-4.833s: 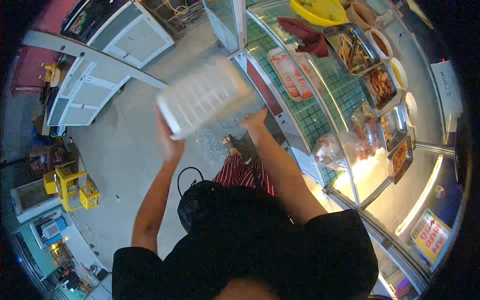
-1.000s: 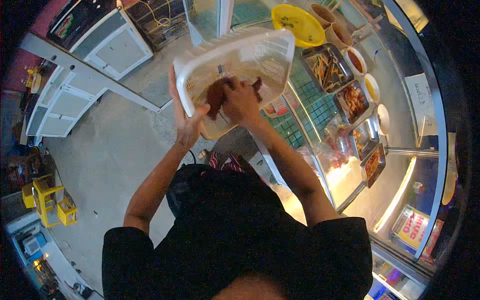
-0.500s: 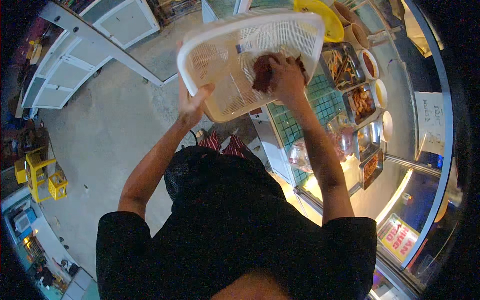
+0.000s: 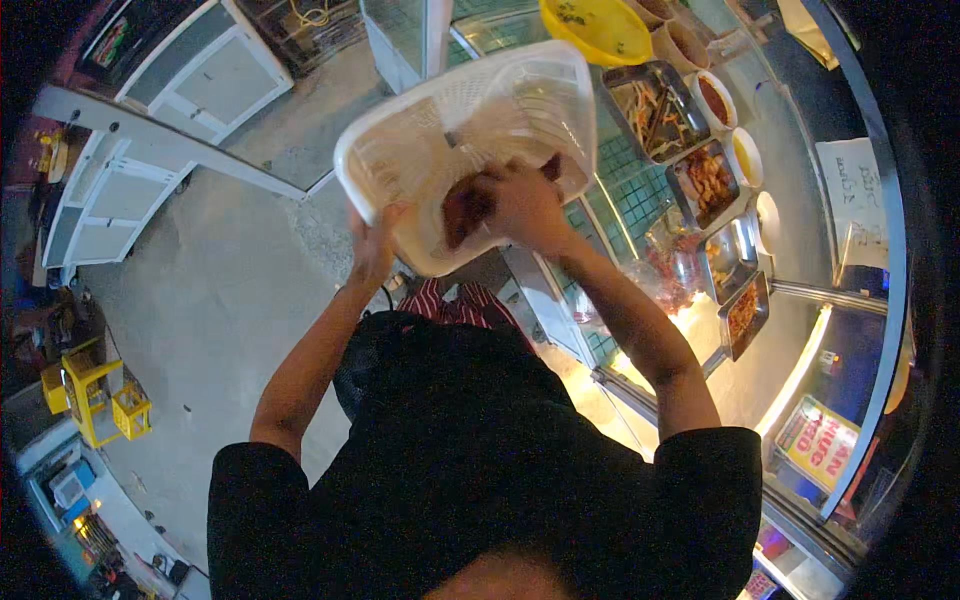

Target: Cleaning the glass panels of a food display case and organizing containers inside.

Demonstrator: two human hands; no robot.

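Note:
A white plastic basket [image 4: 420,125] with slotted sides is held up, tilted, in front of me. My left hand [image 4: 372,245] grips its near left rim, with the thumb inside. Inside the basket my right hand [image 4: 528,208] is closed over a soft-looking, dark reddish-brown mass [image 4: 465,212]. Another bit of the same colour shows on the far side of that hand. Blur keeps me from telling what the mass is, and the fingertips are partly hidden.
To the right, a glass-sided counter holds metal trays of shredded vegetables [image 4: 655,110] and browned food [image 4: 708,190], white bowls [image 4: 742,155] and plastic bags [image 4: 672,262]. A yellow basin [image 4: 600,30] stands at its far end. Yellow stools [image 4: 90,390] are on the floor at left.
The basket has shifted left and a little nearer to me, both hands with it. My right hand has carried the dark mass leftward and toward the basket's near side.

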